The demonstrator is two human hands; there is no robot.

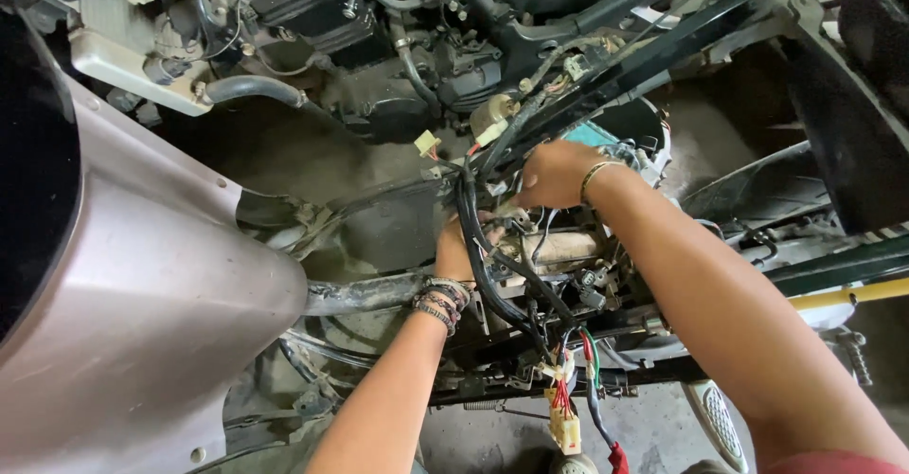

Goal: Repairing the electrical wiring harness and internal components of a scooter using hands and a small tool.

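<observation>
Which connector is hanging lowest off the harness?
The yellowish connector block on red wires, dangling below the frame near the bottom edge. The small cream connector sits far higher, above the left hand.

We see the thick black wiring harness running between both hands, left hand below right hand, with the silver-grey metal exhaust muffler left.
</observation>
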